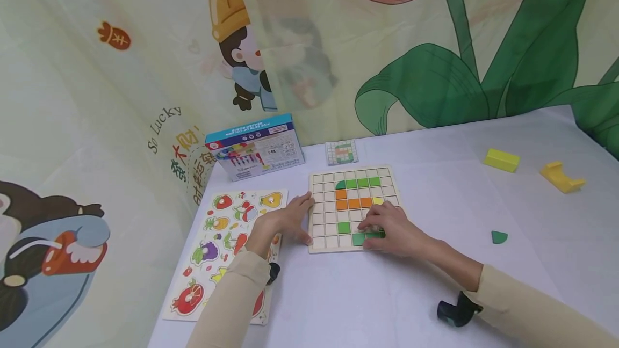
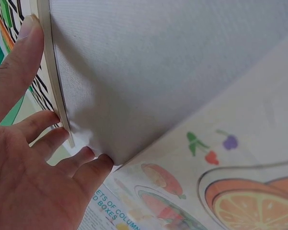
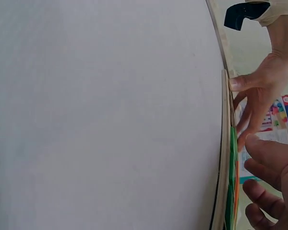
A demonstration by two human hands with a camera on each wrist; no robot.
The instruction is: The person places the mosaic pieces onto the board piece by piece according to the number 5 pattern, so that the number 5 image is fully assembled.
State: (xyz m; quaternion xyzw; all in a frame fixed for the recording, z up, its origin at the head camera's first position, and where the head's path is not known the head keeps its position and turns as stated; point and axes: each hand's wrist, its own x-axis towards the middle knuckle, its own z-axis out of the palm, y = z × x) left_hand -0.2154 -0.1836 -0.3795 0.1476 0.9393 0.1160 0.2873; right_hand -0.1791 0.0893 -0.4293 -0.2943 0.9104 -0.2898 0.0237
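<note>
A square wooden grid board (image 1: 325, 214) lies on the table between my hands. My left hand (image 1: 285, 222) rests along its left edge, thumb and fingers spread against the rim in the left wrist view. Over the lower right of the board is my right hand (image 1: 394, 230), fingertips at the dark green pieces (image 1: 358, 239) in the bottom rows. In the right wrist view its thumb and fingers are apart with nothing between them. Orange squares (image 1: 354, 203), a yellow square (image 1: 378, 201), a row of light green squares (image 1: 363, 182) and a single green square (image 1: 344, 227) sit in the grid.
A fruit puzzle board (image 1: 198, 270) lies at the left, under my left forearm. Behind stand a blue-topped box (image 1: 261, 149) and a small pattern card (image 1: 341, 152). To the right are a yellow block (image 1: 502, 160), a yellow holder (image 1: 562, 177) and a loose dark green piece (image 1: 499, 237).
</note>
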